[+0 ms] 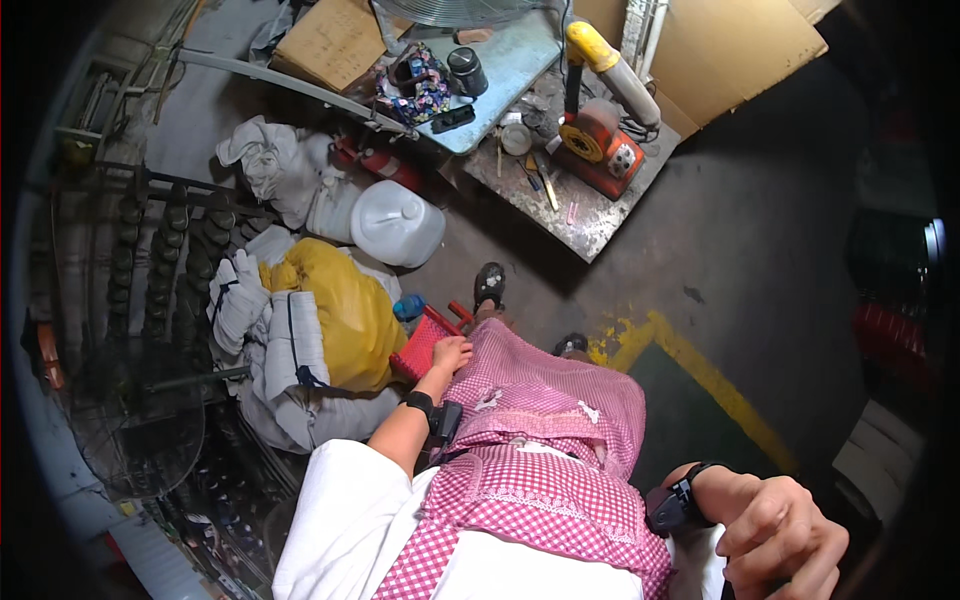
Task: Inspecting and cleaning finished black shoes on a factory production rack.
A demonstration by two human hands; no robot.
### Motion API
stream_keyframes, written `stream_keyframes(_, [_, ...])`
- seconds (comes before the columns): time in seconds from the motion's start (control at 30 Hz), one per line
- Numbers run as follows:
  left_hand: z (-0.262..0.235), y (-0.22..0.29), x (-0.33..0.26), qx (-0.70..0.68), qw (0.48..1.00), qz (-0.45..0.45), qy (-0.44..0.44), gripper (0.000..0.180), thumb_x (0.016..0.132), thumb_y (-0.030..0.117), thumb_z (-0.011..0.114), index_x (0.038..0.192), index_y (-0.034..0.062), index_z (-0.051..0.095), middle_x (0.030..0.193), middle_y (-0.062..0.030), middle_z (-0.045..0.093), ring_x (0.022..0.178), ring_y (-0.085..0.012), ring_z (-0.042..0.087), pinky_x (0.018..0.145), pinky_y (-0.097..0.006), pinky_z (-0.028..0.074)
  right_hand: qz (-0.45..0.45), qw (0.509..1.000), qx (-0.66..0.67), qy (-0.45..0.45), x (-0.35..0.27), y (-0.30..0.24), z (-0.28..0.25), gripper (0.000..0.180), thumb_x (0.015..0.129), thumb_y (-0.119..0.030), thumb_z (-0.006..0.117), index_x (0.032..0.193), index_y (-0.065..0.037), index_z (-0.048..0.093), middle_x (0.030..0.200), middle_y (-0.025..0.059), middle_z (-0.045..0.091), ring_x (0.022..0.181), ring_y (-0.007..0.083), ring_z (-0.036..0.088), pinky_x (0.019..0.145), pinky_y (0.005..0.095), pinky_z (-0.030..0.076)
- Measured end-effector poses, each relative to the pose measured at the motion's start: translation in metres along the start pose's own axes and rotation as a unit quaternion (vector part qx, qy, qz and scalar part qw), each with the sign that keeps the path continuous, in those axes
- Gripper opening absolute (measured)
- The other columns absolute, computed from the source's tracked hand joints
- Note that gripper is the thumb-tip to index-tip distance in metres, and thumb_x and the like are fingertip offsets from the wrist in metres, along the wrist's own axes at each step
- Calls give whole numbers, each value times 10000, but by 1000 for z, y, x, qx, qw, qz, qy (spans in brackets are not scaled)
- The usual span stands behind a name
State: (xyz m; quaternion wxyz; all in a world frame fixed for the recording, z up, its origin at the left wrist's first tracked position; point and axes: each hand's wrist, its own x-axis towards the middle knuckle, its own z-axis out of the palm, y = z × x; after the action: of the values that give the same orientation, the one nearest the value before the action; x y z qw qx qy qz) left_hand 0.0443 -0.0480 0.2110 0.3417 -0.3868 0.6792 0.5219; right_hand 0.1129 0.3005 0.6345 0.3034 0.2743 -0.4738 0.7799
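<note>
My left hand (453,353) lies low at the left side of my checked pink apron (540,385), its fingers against the cloth. Just beside it is a red perforated plastic seat or basket (420,347), partly covered by that hand and forearm. My right hand (785,540) is raised at the lower right, away from any object. Its fingers are loosely bent with gaps between them, and nothing shows in them. Each wrist wears a black strap with a small device, the left one (440,415) and the right one (678,505).
A metal-topped bench (590,235) carries an orange machine (600,155) with a yellow-ended pipe. Beside it stands a light blue table (525,60) with a dark jar (467,72). Left are a yellow sack (340,310), a white jerrycan (398,225) and a fan (130,430). Yellow tape (715,385) marks the floor.
</note>
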Motion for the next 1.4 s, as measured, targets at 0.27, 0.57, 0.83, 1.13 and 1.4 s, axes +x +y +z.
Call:
stream_keyframes(0.27, [5, 79, 54, 47, 991, 15, -123, 272, 911, 203, 426, 1120, 45, 498, 980, -108, 620, 702, -200, 633, 558, -287, 519, 190, 972, -132, 44, -32, 145, -23, 72, 799, -64, 564, 766, -2, 579, 690, 72, 569, 564, 144, 521, 534, 229, 417])
stream_keyframes(0.57, [-63, 203, 151, 63, 991, 35, -113, 284, 914, 166, 385, 1146, 31, 478, 1024, -126, 611, 766, -212, 636, 633, -310, 530, 703, 581, -204, 355, -263, 315, -71, 123, 806, -147, 617, 746, -42, 596, 589, -8, 537, 511, 66, 472, 471, 209, 370])
stream_keyframes(0.83, [-108, 317, 233, -118, 989, 76, -38, 276, 873, 142, 451, 1129, 39, 465, 1051, -141, 589, 811, -251, 629, 659, -342, 528, 686, 498, -196, 493, -281, 333, -5, 132, 847, -141, 563, 858, -14, 595, 653, 9, 571, 505, 71, 465, 482, 202, 383])
stream_keyframes(1.13, [-40, 493, 241, -200, 920, 332, -66, 387, 917, 158, 413, 1240, -42, 343, 1224, -218, 451, 1006, -312, 558, 843, -364, 488, 680, 469, -222, 518, -286, 339, -5, 144, 851, -178, 552, 912, -52, 584, 651, 4, 553, 455, 86, 471, 408, 226, 384])
stream_keyframes(1.4, [-51, 556, 305, -418, 902, 76, -81, 309, 872, 214, 466, 1064, -22, 412, 1078, -140, 499, 783, -261, 591, 653, -340, 533, 680, 436, -228, 543, -294, 329, -14, 116, 859, -180, 549, 886, -73, 583, 644, 7, 569, 435, 80, 474, 393, 218, 388])
